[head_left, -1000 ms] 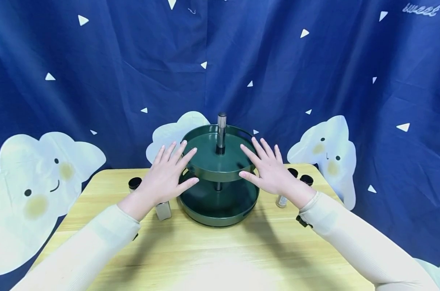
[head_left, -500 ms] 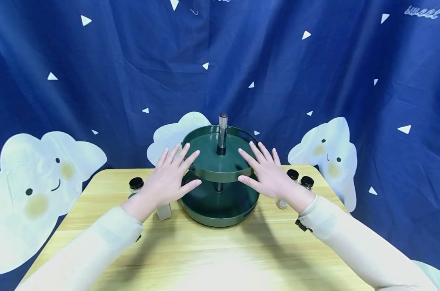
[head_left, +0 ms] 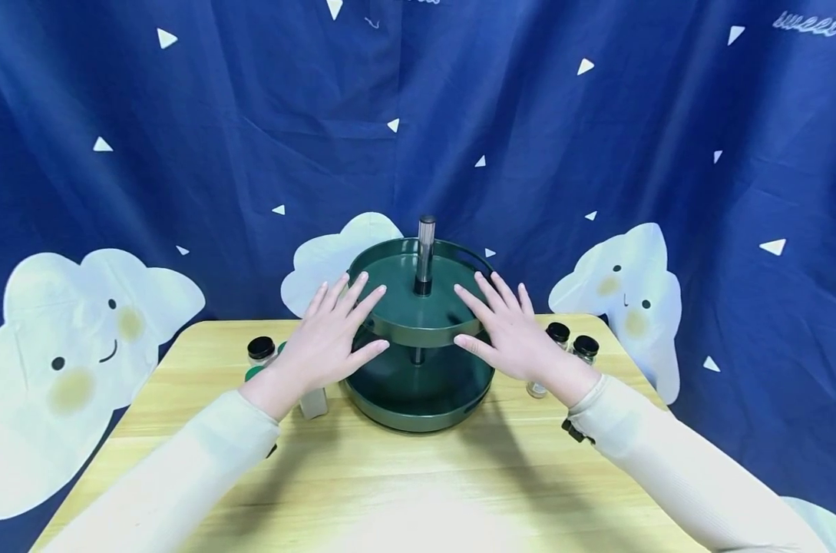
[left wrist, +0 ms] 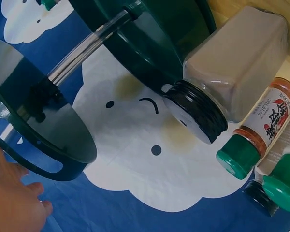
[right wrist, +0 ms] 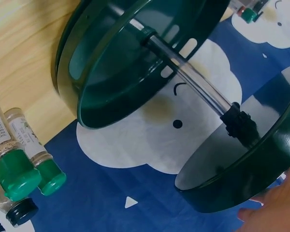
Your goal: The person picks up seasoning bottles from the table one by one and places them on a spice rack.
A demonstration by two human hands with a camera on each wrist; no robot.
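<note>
A dark green two-tier round tray stand (head_left: 421, 336) with a metal centre post (head_left: 425, 253) stands on the table in the head view. My left hand (head_left: 324, 338) is at the left side of its upper tier, fingers straight and spread, palm down. On the opposite side my right hand (head_left: 514, 338) is spread the same way. Both sets of fingertips overlap the upper rim in the head view, and neither hand grips anything. In the left wrist view, part of the left hand (left wrist: 14, 198) shows beside the slotted upper tray; the right wrist view shows the right hand (right wrist: 275, 208) near its wall.
Left of the stand are a squarish black-lidded jar (left wrist: 237, 63) and several seasoning bottles, one a green-capped bottle (left wrist: 268, 123). To the right stand black-lidded jars (head_left: 585, 349) and green-capped bottles (right wrist: 31, 140). A blue curtain (head_left: 418, 100) hangs behind the wooden table (head_left: 418, 468).
My left hand has shifted slightly right, further over the upper tier's edge. The right hand has moved a little down and left. The stand shows no turn; the head view has shifted slightly.
</note>
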